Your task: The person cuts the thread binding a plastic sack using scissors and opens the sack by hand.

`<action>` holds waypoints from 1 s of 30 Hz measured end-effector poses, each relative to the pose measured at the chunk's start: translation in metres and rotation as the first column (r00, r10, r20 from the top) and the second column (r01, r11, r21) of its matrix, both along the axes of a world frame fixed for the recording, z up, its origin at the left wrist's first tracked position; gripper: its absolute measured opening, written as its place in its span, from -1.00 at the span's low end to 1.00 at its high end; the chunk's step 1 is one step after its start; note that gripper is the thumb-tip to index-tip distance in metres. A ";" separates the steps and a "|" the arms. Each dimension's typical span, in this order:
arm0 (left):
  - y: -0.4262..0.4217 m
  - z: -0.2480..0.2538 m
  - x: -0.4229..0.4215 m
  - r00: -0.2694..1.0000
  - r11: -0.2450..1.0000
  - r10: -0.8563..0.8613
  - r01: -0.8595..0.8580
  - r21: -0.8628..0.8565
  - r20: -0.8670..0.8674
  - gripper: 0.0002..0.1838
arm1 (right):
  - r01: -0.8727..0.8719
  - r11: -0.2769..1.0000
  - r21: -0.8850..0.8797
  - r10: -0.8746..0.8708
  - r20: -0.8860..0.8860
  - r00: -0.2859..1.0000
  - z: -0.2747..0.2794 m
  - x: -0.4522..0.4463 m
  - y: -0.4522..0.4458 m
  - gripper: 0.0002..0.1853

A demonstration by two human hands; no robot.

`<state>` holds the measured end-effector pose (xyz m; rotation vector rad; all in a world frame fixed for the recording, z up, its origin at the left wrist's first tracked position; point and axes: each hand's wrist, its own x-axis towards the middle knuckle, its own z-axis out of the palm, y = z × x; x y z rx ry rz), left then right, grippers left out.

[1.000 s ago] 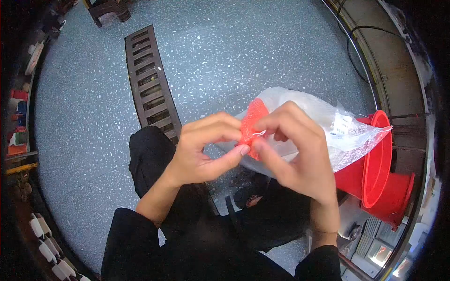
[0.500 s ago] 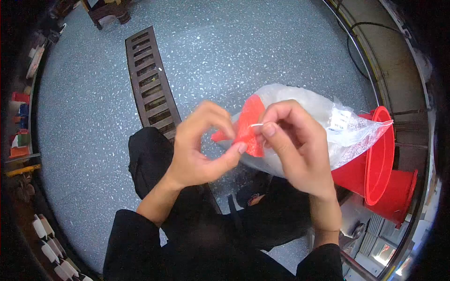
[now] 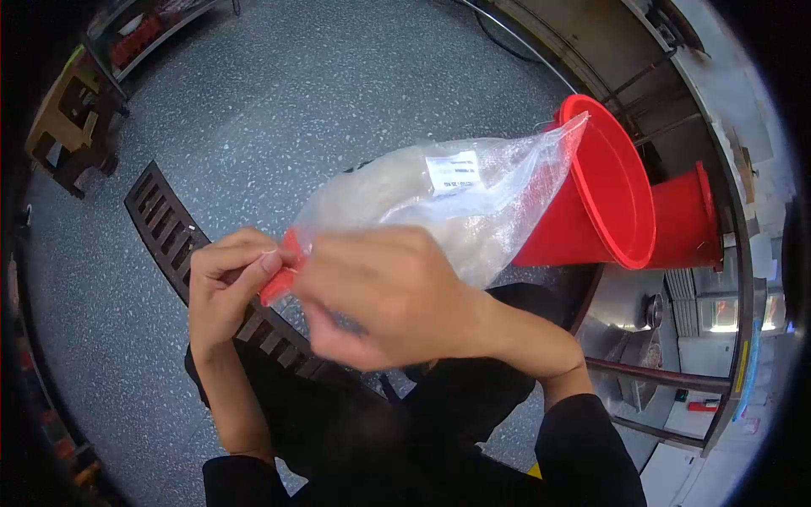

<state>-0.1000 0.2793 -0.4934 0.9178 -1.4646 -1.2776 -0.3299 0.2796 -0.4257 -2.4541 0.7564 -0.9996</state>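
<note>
while left hand [image 3: 226, 291] pinches red edge [image 3: 275, 287], floor [image 3: 329, 93] beyond

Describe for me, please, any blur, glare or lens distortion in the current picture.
Head view: the right hand is smeared, probably by motion, while the left hand is sharper; head view: pale sheen on the translucent bag, its label print too small to read reliably; head view: strong wide-angle distortion, with the drain grate looking bowed and the corners falling to black.

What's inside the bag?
A pale bulk shows through the bag; I can't tell what it is. The label covers part of it, the right hand another part.
</note>
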 end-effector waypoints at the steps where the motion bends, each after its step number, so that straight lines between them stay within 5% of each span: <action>1: -0.003 -0.014 0.003 0.999 1.000 -0.016 0.016 -0.007 -0.050 -0.81 | -0.010 1.000 0.020 0.012 -0.097 0.995 0.000 -0.001 0.003 -0.75; 3: -0.003 -0.045 0.003 0.980 0.999 -0.020 0.027 0.037 -0.197 -0.77 | -0.030 0.997 0.069 0.049 -0.291 0.955 -0.002 -0.001 0.006 -0.74; 9: 0.010 -0.072 -0.003 0.848 0.956 -0.003 0.158 0.248 -0.529 -0.63 | 0.007 0.990 -0.140 -0.044 -0.261 0.964 -0.028 0.008 -0.025 -0.76; 13: 0.014 -0.073 -0.010 0.786 0.917 0.060 0.199 0.345 -0.615 -0.69 | -0.009 0.998 -0.070 -0.005 -0.201 0.980 -0.028 0.014 -0.036 -0.76; 22: 0.017 -0.069 -0.011 0.712 0.926 0.048 0.231 0.299 -0.700 -0.73 | -0.038 0.999 -0.011 0.035 -0.196 0.980 -0.021 0.022 -0.032 -0.73; 30: 0.019 -0.063 -0.008 0.784 0.953 0.020 0.173 0.249 -0.621 -0.75 | -0.021 0.999 -0.030 0.016 -0.157 0.988 -0.025 0.027 -0.025 -0.79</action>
